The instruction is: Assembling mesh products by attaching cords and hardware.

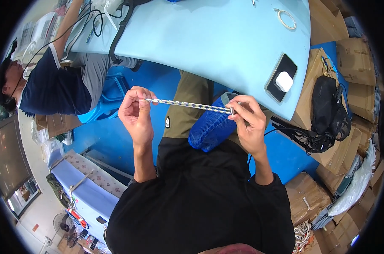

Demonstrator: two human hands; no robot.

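Observation:
A doubled white cord (187, 104) with a dark and yellowish pattern is stretched almost level between my hands, above my lap. My left hand (138, 111) pinches its left end between thumb and fingers. At the other end, my right hand (249, 120) is closed on the cord beside a small metal-looking piece (232, 111). Below the cord, a blue mesh bag (209, 129) with a grey rim lies on my lap, partly hidden by my right hand.
Ahead is a light-blue table (200, 38) bearing a phone (281, 76), a white case (284, 81) and a tape roll (287, 19). A co-worker (58, 86) sits at left near a blue stool (109, 95). Cardboard boxes (356, 61) and black shoes (327, 106) stand at right.

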